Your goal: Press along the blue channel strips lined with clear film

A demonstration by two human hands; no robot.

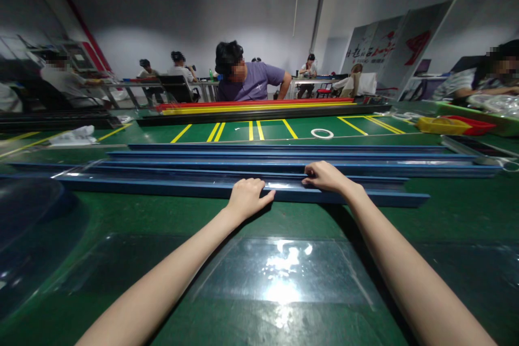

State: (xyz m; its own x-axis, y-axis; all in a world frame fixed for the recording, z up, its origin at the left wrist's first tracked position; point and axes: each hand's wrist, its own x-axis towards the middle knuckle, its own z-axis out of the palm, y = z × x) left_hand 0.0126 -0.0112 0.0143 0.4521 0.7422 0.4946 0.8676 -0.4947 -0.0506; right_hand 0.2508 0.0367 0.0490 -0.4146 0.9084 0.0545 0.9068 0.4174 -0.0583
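My left hand (248,198) lies on the near wall of the closest long blue channel strip (162,187). Its fingers bend over the edge into the strip and the thumb points right along the wall. To the right, my right hand (325,176) reaches over the same strip, its fingers curled at the far wall; the fingertips are partly hidden. Several more blue channel strips (438,170) lie lengthwise just behind. Clear plastic film (239,265) lies flat on the green table in front of my hands.
A white ring (322,133) lies beyond the strips. Red, yellow and black strips (259,110) are stacked farther back, before a person in a purple shirt (259,81). Yellow and red trays (444,125) stand at right, a rolled clear sheet (32,227) at left.
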